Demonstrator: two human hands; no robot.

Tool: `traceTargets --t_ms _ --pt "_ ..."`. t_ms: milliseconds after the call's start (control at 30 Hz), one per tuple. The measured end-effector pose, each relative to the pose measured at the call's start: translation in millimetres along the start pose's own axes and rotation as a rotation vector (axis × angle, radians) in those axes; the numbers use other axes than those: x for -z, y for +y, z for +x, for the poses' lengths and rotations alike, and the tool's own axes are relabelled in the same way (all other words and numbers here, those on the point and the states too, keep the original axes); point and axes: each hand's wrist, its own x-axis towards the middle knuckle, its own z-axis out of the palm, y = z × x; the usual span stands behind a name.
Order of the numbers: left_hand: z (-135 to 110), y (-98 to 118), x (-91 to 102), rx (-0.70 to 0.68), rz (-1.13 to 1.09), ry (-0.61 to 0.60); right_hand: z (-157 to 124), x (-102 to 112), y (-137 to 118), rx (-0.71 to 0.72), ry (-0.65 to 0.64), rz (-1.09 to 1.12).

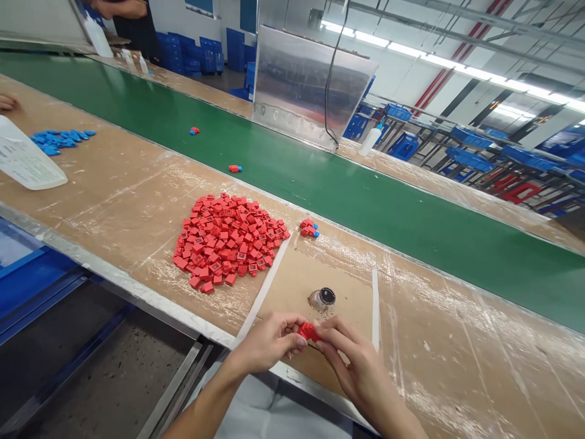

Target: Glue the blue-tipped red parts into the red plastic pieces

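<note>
My left hand (273,342) and my right hand (350,353) meet over the front edge of the bench. Between their fingertips is a small red plastic piece (308,331), pinched from both sides. A thin dark sliver shows under the right fingers; I cannot make out what it is. Just beyond my hands a small glass jar (319,298) with a black top stands on a taped brown sheet (292,277). To the left lies a heap of red plastic pieces (231,238). Some red pieces with blue ends (309,228) rest beyond the jar, near the belt.
A green conveyor belt (292,167) crosses behind the bench, carrying two red-and-blue pieces (234,168). Blue pieces (59,140) and a white bottle (27,155) lie at left, near another person's hand (8,102). A metal panel (311,85) stands across the belt.
</note>
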Motion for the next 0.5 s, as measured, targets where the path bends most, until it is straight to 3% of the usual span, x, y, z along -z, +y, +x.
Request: traceTargets --t_ms 267,500 --pt "-4.3 3.2 4.2 0.008 0.061 -0.019 0.0 -2.7 -7.2 -0.027 -0.032 -0.027" --pt "1.3 7.6 4.1 0.051 0.043 -0.035 4.6 -8.3 -5.2 -0.056 0.036 0.025"
